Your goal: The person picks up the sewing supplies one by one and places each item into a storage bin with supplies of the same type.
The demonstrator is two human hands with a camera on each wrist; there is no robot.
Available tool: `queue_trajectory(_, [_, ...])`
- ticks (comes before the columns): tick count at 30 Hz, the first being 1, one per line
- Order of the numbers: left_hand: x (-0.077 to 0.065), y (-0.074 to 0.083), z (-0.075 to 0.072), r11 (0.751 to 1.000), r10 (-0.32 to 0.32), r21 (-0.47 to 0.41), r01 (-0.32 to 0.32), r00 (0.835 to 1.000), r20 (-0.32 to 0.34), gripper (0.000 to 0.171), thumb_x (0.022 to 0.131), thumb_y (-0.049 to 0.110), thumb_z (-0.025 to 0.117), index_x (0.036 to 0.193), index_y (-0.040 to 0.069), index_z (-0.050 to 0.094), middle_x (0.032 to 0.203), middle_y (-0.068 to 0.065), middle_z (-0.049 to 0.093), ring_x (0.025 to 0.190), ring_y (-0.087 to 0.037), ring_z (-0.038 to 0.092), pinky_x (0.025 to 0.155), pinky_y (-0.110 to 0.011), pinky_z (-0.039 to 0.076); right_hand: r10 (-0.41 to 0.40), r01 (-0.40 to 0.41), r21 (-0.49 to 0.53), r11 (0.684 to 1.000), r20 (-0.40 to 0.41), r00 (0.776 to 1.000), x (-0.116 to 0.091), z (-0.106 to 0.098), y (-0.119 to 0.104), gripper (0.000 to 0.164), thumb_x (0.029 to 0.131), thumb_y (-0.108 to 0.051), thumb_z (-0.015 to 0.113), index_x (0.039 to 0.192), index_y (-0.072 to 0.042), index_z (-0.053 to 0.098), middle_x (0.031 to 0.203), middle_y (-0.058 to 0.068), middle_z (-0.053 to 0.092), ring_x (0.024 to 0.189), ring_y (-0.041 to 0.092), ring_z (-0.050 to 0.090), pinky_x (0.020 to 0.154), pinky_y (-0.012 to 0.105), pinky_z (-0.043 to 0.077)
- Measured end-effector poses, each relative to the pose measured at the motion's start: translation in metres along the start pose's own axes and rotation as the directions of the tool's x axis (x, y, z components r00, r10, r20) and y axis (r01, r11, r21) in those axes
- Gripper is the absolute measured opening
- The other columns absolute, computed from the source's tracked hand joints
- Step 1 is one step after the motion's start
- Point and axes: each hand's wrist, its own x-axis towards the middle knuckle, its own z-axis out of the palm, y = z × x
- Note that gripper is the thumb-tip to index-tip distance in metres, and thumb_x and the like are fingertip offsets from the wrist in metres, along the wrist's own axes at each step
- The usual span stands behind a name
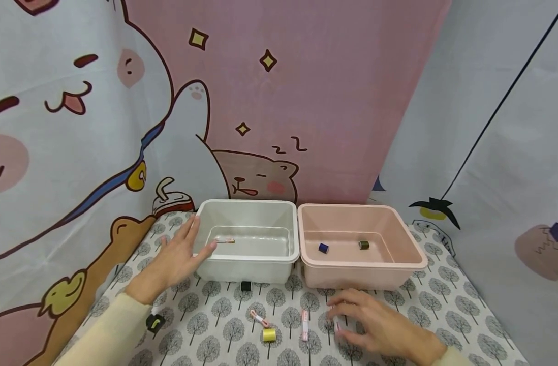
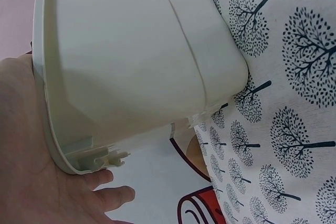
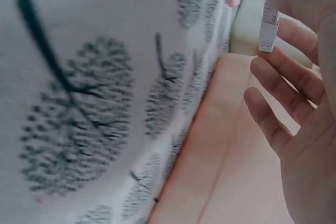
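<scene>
My left hand (image 1: 176,256) lies with straight fingers over the left rim of the white bin (image 1: 242,269); in the left wrist view its palm is against the rim. Inside that bin is a small folded strip (image 1: 225,240). My right hand (image 1: 375,325), in front of the pink bin (image 1: 366,277), pinches a small flat white strip with red print (image 3: 269,27) between thumb and fingers. On the cloth to its left lie a similar white-and-pink strip (image 1: 305,325), another folded strip (image 1: 259,318) and a yellow thread spool (image 1: 269,335).
A blue spool (image 1: 323,248) and a dark green spool (image 1: 363,245) lie in the pink bin. One black spool (image 1: 246,286) sits before the white bin, and a black item with a yellow-green mark (image 1: 155,323) lies near my left forearm. A tree-print cloth (image 1: 233,330) covers the table.
</scene>
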Motion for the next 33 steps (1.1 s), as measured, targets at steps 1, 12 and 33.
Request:
queue_trajectory(1, [0.0,0.0,0.0,1.0,0.002,-0.003,-0.002,1.0,-0.001,0.104,0.118,0.074,0.043,0.186,0.001,0.013,0.196,-0.026,0.009,0.173,-0.063,0.029,0.127,-0.1,0.012,-0.001,0.001,-0.003,1.0,-0.001,1.0,0.002,-0.002,0.0,0.032,0.102,-0.038,0.092,0.133,-0.036,0.082,0.144,-0.013,0.075,0.131,0.013,0.073,0.105,0.046,0.069])
queue_trajectory(12, [-0.003,-0.003,0.004,1.0,-0.007,-0.023,0.007,1.0,0.01,0.104,0.118,0.072,0.045,0.186,0.002,0.011,0.196,-0.026,0.006,0.173,-0.064,0.028,0.127,-0.101,0.009,-0.08,0.079,-0.02,0.997,-0.067,0.995,0.027,-0.025,-0.005,0.04,0.101,-0.037,0.093,0.139,-0.035,0.08,0.146,-0.01,0.076,0.131,0.013,0.074,0.107,0.042,0.069])
queue_trajectory(33, [0.0,0.001,0.0,1.0,0.004,0.006,-0.004,1.0,-0.005,0.105,0.118,0.074,0.044,0.186,0.001,0.014,0.195,-0.028,0.011,0.168,-0.066,0.037,0.126,-0.101,0.015,-0.179,0.184,0.046,0.982,-0.096,0.979,0.109,-0.061,0.001,0.04,0.1,-0.028,0.094,0.138,-0.02,0.083,0.144,0.003,0.079,0.127,0.017,0.079,0.11,0.037,0.069])
